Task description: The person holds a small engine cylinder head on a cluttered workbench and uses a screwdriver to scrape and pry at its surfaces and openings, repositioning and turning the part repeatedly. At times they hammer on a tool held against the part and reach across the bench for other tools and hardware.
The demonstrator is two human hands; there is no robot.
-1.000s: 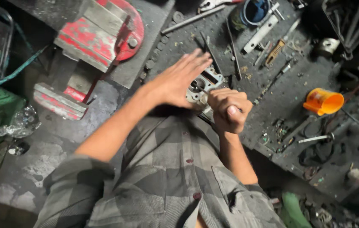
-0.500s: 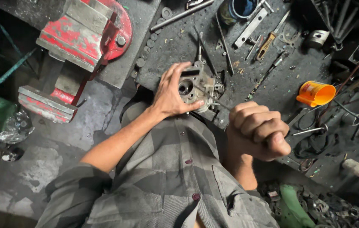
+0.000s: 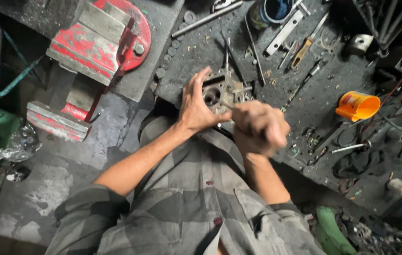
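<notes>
A grey metal engine part (image 3: 220, 94), with a round bore in its face, is seen just above the middle of the frame, lying on the dark, grimy workbench (image 3: 324, 99). The left hand (image 3: 198, 106) is spread against the part's left side, fingers fanned upward and thumb pointed toward the bore, so that the part is steadied rather than enclosed; the forearm is stretched down and to the left into a grey checked sleeve. The right hand (image 3: 260, 127) is curled into a tight fist just below and right of the part and is blurred. A thin metal tool shaft (image 3: 223, 105) is seen running from the fist to the part's face, and the fist is clamped on it, though its handle is hidden inside the fingers.

The near edge of the bench is crossed by both wrists just below the part. To the left, at the upper left of the frame, a red bench vise (image 3: 92, 47) is mounted, well apart from the left hand. To the right, the surface is crowded: a yellow-handled screwdriver (image 3: 305, 45) and loose rods are lying at upper centre, and an orange plastic cup (image 3: 358, 106) is tipped on its side at the right. Little bare bench is left beyond the part.
</notes>
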